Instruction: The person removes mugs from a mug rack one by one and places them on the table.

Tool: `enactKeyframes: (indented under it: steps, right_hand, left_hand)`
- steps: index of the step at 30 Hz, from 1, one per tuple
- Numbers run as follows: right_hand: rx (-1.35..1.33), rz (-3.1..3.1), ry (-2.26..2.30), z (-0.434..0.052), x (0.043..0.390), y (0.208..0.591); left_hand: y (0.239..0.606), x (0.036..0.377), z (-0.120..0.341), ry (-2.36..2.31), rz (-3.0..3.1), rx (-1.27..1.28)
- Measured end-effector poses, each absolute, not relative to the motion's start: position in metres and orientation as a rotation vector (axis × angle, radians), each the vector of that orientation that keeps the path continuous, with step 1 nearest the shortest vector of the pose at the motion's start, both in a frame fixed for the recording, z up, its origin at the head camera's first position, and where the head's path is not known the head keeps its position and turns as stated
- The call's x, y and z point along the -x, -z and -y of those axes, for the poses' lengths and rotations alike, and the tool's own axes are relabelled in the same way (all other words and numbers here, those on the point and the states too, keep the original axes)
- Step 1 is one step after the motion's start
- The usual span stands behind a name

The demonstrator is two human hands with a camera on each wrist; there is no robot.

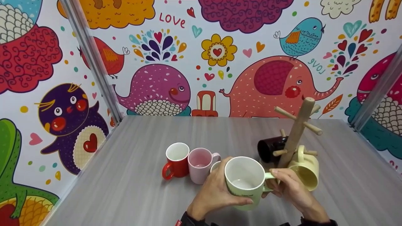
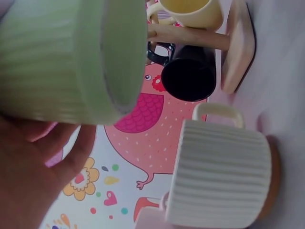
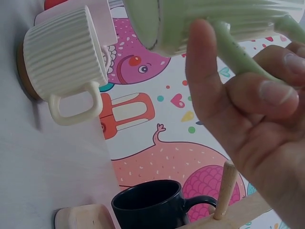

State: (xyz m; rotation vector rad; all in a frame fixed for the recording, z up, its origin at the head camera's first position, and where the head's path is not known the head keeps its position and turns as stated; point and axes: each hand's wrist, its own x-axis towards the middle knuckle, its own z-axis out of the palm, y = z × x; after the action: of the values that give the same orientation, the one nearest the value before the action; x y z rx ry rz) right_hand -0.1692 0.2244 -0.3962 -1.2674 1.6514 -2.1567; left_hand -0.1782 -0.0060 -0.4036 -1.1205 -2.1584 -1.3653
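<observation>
A light green ribbed mug (image 1: pixel 248 205) with a white inside is held up off the table between both hands, its mouth tilted toward the head camera. My left hand (image 1: pixel 213 193) grips the mug's body from the left, thumb across the front. At its handle, my right hand (image 1: pixel 293 188) has thumb and fingers curled round the loop; one finger reaches along the mug's ribbed side in the right wrist view. Behind the right hand stands a wooden mug tree (image 1: pixel 296 135), with a black mug (image 1: pixel 271 148) and a pale yellow mug (image 1: pixel 309 164) hanging sideways from lower pegs.
Left of the hands, a red mug (image 1: pixel 180 163) and a pink mug (image 1: pixel 198 175) stand upright side by side. Next to them is a white ribbed mug (image 2: pixel 219 176), mostly hidden in the head view. Patterned walls (image 1: pixel 176 47) border the grey table (image 1: pixel 135 169).
</observation>
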Motion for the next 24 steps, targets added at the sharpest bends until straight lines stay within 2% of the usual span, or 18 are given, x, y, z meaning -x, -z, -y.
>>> enactKeyframes:
  steps: [24]
  right_hand:
    - [1.276,-1.729,2.093,-0.2258,0.1683,0.3940]
  left_hand:
    - [0.4054,0.1788,0.0075,1.283,2.195,1.058]
